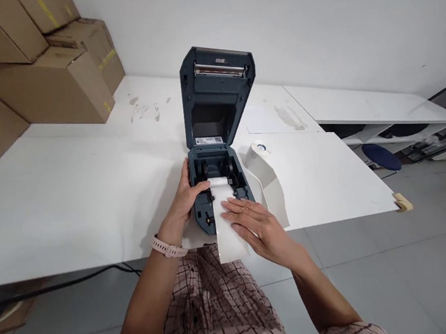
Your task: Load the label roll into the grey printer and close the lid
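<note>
A dark blue-grey label printer (215,96) stands at the table's front edge with its lid raised. Inside its lower half lies a small white label roll (218,181), and a strip of white labels (229,236) runs from it over the printer's front edge. My left hand (183,199) grips the printer's left side, the thumb reaching over the rim onto the roll's left end. Flat on the strip rest the outstretched fingers of my right hand (259,228), which cover part of the printer's right front.
Right of the printer, a larger label roll (259,155) trails an unrolled strip across the white table (91,202). Cardboard boxes (55,89) are stacked at the back left. A white sheet (268,121) lies near the wall. Beyond the table are a blue stool (381,156) and shelving.
</note>
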Demonstrator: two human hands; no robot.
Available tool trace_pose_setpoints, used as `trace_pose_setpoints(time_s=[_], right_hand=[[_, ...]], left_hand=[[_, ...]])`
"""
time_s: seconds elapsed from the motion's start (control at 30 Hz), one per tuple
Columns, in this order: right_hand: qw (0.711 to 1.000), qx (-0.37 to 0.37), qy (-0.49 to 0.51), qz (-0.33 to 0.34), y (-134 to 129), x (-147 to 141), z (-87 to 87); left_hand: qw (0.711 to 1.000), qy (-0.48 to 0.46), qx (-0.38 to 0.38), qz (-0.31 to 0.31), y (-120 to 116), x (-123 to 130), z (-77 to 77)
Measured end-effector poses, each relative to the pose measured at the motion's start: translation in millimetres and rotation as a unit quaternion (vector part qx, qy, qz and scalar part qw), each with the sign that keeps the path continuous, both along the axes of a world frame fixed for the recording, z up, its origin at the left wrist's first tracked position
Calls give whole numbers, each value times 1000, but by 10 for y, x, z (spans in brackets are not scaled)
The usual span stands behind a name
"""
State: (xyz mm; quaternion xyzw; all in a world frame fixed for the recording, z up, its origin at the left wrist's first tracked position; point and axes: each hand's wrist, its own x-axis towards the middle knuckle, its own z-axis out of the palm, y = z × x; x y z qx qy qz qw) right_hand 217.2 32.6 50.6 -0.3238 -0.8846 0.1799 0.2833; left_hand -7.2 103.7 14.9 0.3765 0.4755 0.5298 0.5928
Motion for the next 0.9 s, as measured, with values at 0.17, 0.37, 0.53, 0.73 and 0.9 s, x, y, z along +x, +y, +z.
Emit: trace_pose_setpoints(time_s=[0.17, 0.37, 0.53, 0.73, 0.9], right_hand=[[1000, 1, -3, 2, -5, 20, -20], [1000, 2, 2, 6, 24, 30, -33], [1000, -15, -1, 18, 23, 48, -20], [986, -119, 111, 43, 366, 293, 320], [961, -102, 234, -103, 1554, 259, 788]], left_hand=[[1000, 19, 17, -5, 14, 2, -12], [1000, 3, 6, -15, 6, -3, 6], [1000, 12, 8, -28, 44, -26, 31], [998, 64, 19, -6, -307, 51, 23], [988, 139, 64, 34, -956, 240, -142]])
